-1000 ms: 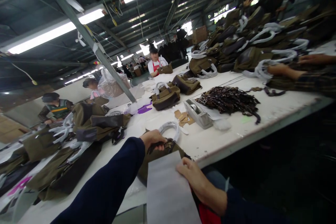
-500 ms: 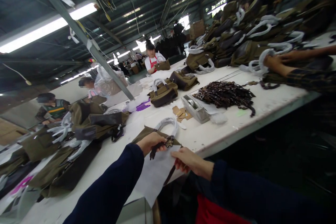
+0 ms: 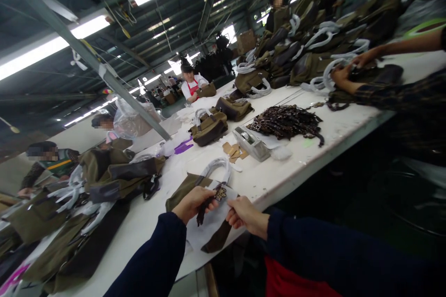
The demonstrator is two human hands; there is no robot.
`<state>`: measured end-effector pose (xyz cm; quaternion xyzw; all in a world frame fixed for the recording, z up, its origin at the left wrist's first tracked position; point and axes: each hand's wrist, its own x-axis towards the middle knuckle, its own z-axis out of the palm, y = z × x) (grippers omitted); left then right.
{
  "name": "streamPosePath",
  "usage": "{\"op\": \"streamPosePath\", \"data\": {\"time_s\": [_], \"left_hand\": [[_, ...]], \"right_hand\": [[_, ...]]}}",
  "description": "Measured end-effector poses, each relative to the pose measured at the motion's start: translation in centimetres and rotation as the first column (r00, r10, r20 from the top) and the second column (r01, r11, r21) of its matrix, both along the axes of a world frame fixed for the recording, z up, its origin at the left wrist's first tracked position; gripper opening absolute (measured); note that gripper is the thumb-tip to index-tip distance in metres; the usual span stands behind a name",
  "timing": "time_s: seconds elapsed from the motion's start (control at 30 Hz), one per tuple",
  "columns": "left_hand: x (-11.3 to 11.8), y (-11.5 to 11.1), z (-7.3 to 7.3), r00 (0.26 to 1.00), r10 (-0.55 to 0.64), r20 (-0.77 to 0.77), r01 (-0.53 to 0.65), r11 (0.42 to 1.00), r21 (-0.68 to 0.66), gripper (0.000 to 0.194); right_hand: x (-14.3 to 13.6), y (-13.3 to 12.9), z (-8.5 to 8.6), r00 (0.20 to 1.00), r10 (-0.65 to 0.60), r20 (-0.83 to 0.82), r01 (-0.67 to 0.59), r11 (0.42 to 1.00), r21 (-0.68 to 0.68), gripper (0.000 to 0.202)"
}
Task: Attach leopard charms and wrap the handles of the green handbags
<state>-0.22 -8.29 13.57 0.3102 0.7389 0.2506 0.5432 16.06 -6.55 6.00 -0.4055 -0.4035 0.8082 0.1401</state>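
My left hand is closed on a dark brown bag charm with dangling strands and a leopard-patterned piece. Just right of it, my right hand pinches the edge of a thin white sheet. Beneath both hands lies an olive handbag with a dark base, partly covered by the sheet. Its handle is wrapped in whitish plastic and arches away from me.
A grey tape dispenser stands beyond my hands, beside brown card pieces and a heap of dark charms. Olive handbags pile up at left and far right. A co-worker's hands touch a bag at right.
The white sheet has moved away from the bag's dark lower part, which now shows more. My left hand keeps the charm and my right hand stays at the sheet. The camera view has shifted right.
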Motion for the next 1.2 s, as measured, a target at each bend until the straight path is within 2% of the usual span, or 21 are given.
{"op": "streamPosePath", "data": {"time_s": [0.17, 0.27, 0.37, 0.43, 0.47, 0.5, 0.53, 0.57, 0.6, 0.63, 0.7, 0.77, 0.87, 0.93, 1.0, 1.07, 1.1, 1.2], "left_hand": [[-0.1, -2.3, -2.8, 0.998, 0.035, 0.055, -0.037, 0.999, 0.03, 0.032], [-0.3, -2.8, -3.8, 0.996, 0.042, 0.083, -0.047, 0.997, 0.053, 0.035], [-0.7, -2.8, -3.7, 0.994, 0.029, 0.109, -0.037, 0.997, 0.069, 0.034], [-1.0, -2.9, -3.5, 0.993, 0.015, 0.116, -0.023, 0.997, 0.069, 0.033], [-1.1, -2.9, -3.5, 0.993, 0.009, 0.116, -0.017, 0.998, 0.066, 0.033], [-1.1, -3.0, -3.6, 0.994, 0.002, 0.112, -0.009, 0.998, 0.063, 0.034], [-1.1, -3.0, -3.6, 0.995, -0.004, 0.105, -0.002, 0.998, 0.062, 0.034], [-1.1, -3.0, -3.7, 0.996, -0.011, 0.094, 0.005, 0.998, 0.064, 0.035], [-1.1, -3.1, -3.8, 0.997, -0.018, 0.079, 0.013, 0.998, 0.067, 0.035], [-1.0, -3.1, -3.8, 0.998, -0.024, 0.059, 0.02, 0.997, 0.071, 0.035], [-0.8, -3.1, -3.8, 0.999, -0.033, 0.0, 0.033, 0.996, 0.084, 0.034], [-0.5, -3.3, -3.7, 0.995, -0.029, -0.094, 0.038, 0.994, 0.103, 0.03], [0.3, -3.8, -3.8, 0.96, 0.028, -0.277, 0.018, 0.986, 0.163, 0.022], [0.8, -4.4, -4.0, 0.897, 0.076, -0.435, 0.03, 0.972, 0.231, 0.017], [1.3, -4.9, -4.2, 0.772, 0.094, -0.628, 0.11, 0.954, 0.278, 0.012], [1.6, -5.2, -4.3, 0.634, 0.086, -0.769, 0.242, 0.922, 0.302, 0.019], [1.7, -5.3, -4.3, 0.604, 0.067, -0.794, 0.311, 0.897, 0.313, 0.024], [1.5, -5.2, -4.2, 0.653, -0.018, -0.757, 0.435, 0.827, 0.356, 0.03]], "right_hand": [[1.0, 1.3, 0.0, 0.99, 0.126, 0.058, -0.131, 0.987, 0.093, 0.043], [1.7, 2.9, 0.1, 0.973, 0.2, 0.118, -0.22, 0.955, 0.201, 0.038], [2.3, 4.7, 0.7, 0.93, 0.291, 0.224, -0.348, 0.894, 0.284, 0.035], [2.6, 5.8, 1.3, 0.915, 0.275, 0.295, -0.384, 0.817, 0.431, 0.03], [2.7, 6.2, 1.6, 0.922, 0.219, 0.319, -0.372, 0.729, 0.575, 0.024], [2.6, 6.7, 1.8, 0.934, 0.149, 0.324, -0.346, 0.589, 0.73, 0.016], [2.4, 7.1, 1.9, 0.948, 0.09, 0.307, -0.316, 0.405, 0.858, 0.009], [2.0, 7.4, 1.8, 0.957, 0.061, 0.285, -0.292, 0.212, 0.933, 0.012], [1.5, 7.7, 1.6, 0.958, 0.067, 0.277, -0.281, 0.056, 0.958, 0.018], [0.8, 7.9, 1.2, 0.951, 0.101, 0.291, -0.289, -0.037, 0.957, 0.022], [-0.5, 8.1, 0.2, 0.926, 0.174, 0.335, -0.315, -0.132, 0.94, 0.023], [-1.5, 8.0, -0.9, 0.913, 0.204, 0.353, -0.328, -0.147, 0.933, 0.019], [-2.0, 7.7, -2.1, 0.925, 0.203, 0.32, -0.304, -0.106, 0.947, 0.017], [-1.9, 7.5, -2.5, 0.935, 0.196, 0.296, -0.284, -0.086, 0.955, 0.018], [-1.8, 7.5, -2.8, 0.933, 0.196, 0.301, -0.289, -0.089, 0.953, 0.018], [-1.9, 7.5, -3.0, 0.926, 0.187, 0.329, -0.313, -0.108, 0.943, 0.017], [-2.0, 7.5, -3.1, 0.922, 0.183, 0.341, -0.323, -0.12, 0.939, 0.016], [-2.3, 7.4, -3.2, 0.92, 0.17, 0.352, -0.332, -0.136, 0.933, 0.017]]}}
